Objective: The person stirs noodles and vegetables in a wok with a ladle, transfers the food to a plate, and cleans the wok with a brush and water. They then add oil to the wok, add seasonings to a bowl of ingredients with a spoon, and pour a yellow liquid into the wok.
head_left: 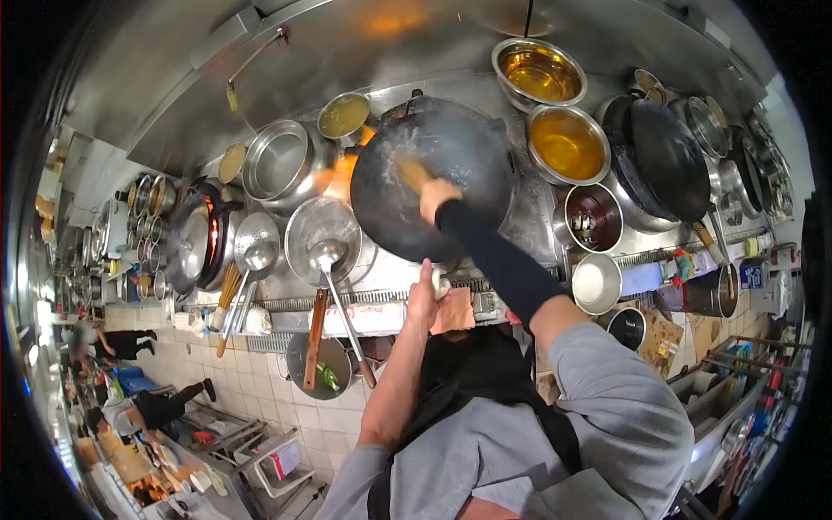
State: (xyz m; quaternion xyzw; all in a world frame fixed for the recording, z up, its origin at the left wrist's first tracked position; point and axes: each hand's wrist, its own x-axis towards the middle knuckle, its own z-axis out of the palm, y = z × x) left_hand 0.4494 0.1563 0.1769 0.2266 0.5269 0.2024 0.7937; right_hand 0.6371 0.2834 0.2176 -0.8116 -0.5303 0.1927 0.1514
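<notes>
A dark wok (472,204) sits over a burner, with steam and wet, foamy streaks inside. My right hand (438,198), in a black sleeve, grips a bamboo wok brush (412,172), whose bristles are blurred against the wok's inner surface. At the wok's near edge, my left hand (423,302) is closed with the thumb up, holding the wok handle through a pale cloth (443,284). The handle itself is mostly hidden by the hand and cloth.
Orange flame (338,178) shows left of the wok. Nearby are a strainer (299,227) with a ladle (328,253) on it, and a steel pot (277,162). Bowls of amber liquid (568,146) stand right. Another wok (672,160) lies beyond. Two people (143,416) are at far left.
</notes>
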